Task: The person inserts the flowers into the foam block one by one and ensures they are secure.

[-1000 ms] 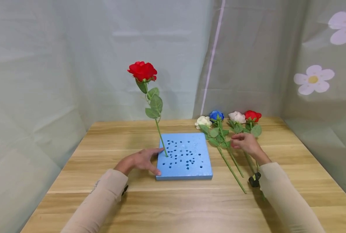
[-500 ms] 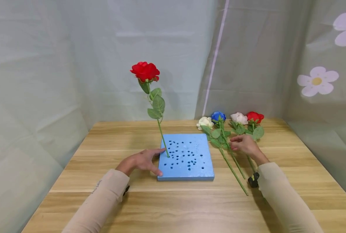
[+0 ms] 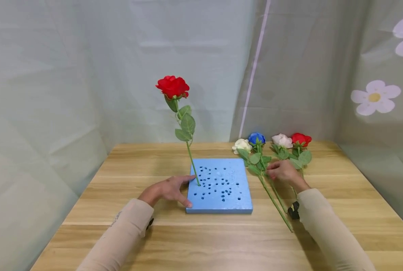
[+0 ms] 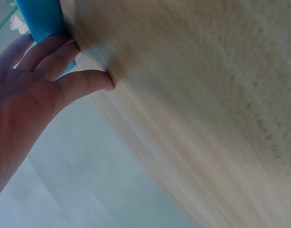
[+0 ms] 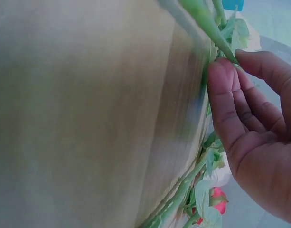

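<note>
A blue foam board (image 3: 235, 167) full of holes lies on the table. One red rose (image 3: 173, 87) stands in it, leaning left on its green stem. My left hand (image 3: 169, 188) rests against the board's left side, thumb and fingers spread and fairly straight; the left wrist view shows fingers touching the board (image 4: 43, 19). To the right, my right hand (image 3: 284, 173) pinches a green stem (image 5: 211, 31) between thumb and fingertips. In the head view that stem runs up to the blue rose (image 3: 257, 138). A cream rose (image 3: 241, 145) lies alongside, its stem close by.
A pale pink rose (image 3: 282, 140) and a second red rose (image 3: 301, 139) lie at the back right, stems partly under my right forearm. The wooden table (image 3: 201, 241) meets hanging fabric (image 3: 137, 94) at the back and sides.
The head view has shifted slightly, moving everything a little right and down. My right hand has lowered a little toward the stems, its fingertips now at one. The left hand stays at the board.
</note>
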{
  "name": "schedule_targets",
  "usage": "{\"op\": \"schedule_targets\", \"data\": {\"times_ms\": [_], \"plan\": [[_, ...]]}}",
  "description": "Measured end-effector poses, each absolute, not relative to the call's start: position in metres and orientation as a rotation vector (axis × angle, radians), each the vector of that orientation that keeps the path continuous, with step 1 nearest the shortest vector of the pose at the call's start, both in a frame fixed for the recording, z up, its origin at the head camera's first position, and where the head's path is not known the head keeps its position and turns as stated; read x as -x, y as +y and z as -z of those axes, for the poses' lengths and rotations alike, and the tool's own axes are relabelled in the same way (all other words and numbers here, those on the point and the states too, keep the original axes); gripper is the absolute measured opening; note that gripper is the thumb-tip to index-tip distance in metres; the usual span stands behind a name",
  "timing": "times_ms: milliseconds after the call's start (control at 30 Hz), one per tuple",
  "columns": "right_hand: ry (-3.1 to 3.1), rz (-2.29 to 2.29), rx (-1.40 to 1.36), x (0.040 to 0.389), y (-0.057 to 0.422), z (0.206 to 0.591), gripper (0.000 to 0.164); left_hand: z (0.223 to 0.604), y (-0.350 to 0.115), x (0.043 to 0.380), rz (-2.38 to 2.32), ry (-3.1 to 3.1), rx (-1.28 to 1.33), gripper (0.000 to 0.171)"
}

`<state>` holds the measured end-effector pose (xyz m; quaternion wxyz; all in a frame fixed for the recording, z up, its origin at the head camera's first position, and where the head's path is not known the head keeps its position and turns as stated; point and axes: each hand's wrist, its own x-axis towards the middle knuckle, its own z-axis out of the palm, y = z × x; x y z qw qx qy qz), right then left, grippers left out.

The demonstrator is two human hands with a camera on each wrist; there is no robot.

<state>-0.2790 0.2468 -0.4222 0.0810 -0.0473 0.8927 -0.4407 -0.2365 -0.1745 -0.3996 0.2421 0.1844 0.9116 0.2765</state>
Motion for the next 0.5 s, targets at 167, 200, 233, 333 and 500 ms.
{"op": "schedule_targets", "data": {"times_ms": [167,200,233,333,500], "plan": [[2.647,1.323,0.109,0.2792,0.2439,0.4216,0.022,0.4005,-0.1742,0.2353,-0.748,2.497,-0.496,0.107],[2.643,1.314,0.101,0.2792,0.2437,0.4215,0.023,0.4005,-0.1741,0.2352,-0.748,2.498,-0.494,0.106],[2.641,1.299,0.092,0.2793,0.2435,0.4215,0.024,0.4009,-0.1740,0.2353,-0.748,2.500,-0.493,0.106],[2.622,1.265,0.062,0.2791,0.2434,0.4210,0.028,0.4012,-0.1737,0.2358,-0.754,2.499,-0.486,0.106],[2.612,1.260,0.054,0.2790,0.2435,0.4192,0.029,0.4017,-0.1739,0.2362,-0.752,2.501,-0.481,0.106]]}}
